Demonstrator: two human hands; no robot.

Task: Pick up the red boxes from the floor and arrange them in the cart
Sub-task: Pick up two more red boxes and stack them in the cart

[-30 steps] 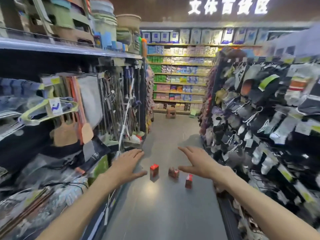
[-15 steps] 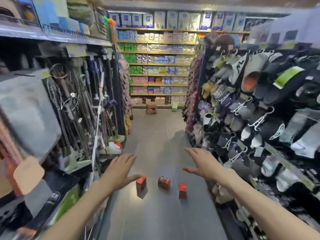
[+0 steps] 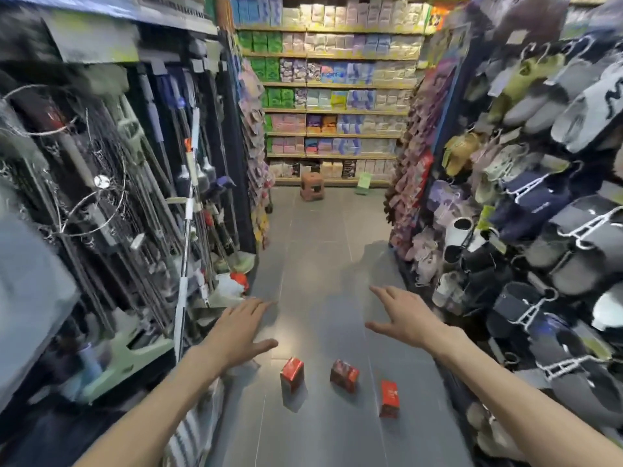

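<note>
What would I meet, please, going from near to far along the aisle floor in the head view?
Right red box → left red box and middle red box, about level → open left hand and right hand above the floor → brown stool by the far shelves.
</note>
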